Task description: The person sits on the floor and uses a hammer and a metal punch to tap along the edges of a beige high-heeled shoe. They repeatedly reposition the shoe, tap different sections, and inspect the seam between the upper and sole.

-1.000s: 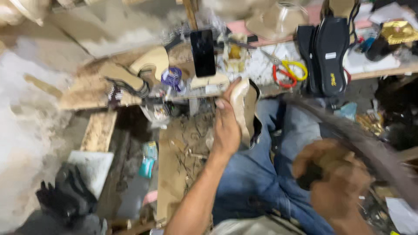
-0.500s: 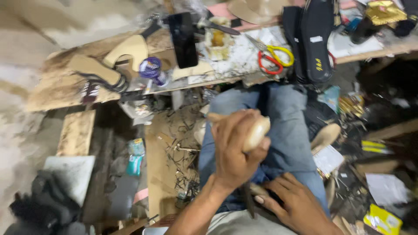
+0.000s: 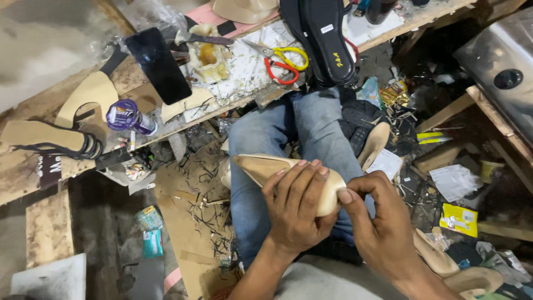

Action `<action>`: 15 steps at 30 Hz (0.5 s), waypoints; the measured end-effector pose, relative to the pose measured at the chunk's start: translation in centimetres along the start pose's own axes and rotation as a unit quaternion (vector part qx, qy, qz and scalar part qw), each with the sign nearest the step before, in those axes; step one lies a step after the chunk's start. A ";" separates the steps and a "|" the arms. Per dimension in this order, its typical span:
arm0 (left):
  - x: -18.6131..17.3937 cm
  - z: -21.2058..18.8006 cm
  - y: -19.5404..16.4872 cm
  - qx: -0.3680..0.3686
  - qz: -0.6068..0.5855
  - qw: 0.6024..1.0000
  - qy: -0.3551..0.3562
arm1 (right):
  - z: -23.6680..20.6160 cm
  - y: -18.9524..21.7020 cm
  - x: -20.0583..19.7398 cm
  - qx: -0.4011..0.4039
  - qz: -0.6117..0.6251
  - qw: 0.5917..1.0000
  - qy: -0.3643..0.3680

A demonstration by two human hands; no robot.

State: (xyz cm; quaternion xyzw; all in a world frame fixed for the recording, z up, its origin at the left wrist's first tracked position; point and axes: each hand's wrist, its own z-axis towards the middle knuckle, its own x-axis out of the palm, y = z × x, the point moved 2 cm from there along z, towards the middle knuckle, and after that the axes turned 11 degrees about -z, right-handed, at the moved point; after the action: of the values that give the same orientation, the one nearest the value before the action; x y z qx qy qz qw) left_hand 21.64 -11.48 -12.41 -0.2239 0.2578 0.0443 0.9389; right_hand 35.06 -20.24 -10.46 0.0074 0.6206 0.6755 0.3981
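Beige pointed shoe last [image 3: 277, 169] lies over the person's lap, long axis running left-right, tip pointing left toward the surface [image 3: 244, 72]; left hand [image 3: 294, 208] has its grip clamped around the rounded end, right hand [image 3: 383, 222] pinches that same end with thumb and fingers closed on it. Yellow flat packet [image 3: 458, 219] on the floor at right, teal packet [image 3: 151, 242] on the floor at left, purple labelled bottle [image 3: 129, 117] lying on the surface edge.

Beige shoe piece [image 3: 277, 169] smooth, maybe leather; workbench [image 3: 33, 183] rough wood; jeans [image 3: 288, 128] denim.
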 end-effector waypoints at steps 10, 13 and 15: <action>-6.0 4.6 1.7 -0.077 -0.209 0.974 -0.043 | 2.3 -0.2 -1.4 -0.001 0.098 0.992 0.078; -7.8 5.8 3.6 -0.246 -0.618 0.724 -0.180 | 3.9 -2.1 0.3 0.020 0.144 0.976 0.162; -7.6 6.5 4.4 -0.239 -0.692 0.651 -0.199 | 2.8 -4.6 2.2 0.124 0.252 0.932 0.227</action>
State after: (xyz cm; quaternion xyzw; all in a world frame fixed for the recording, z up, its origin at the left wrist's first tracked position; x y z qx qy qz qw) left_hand 17.27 -4.39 -5.33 -0.5400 -0.1845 -0.5146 0.6400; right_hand 37.41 -17.06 -14.81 0.0593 0.7513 0.6546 0.0588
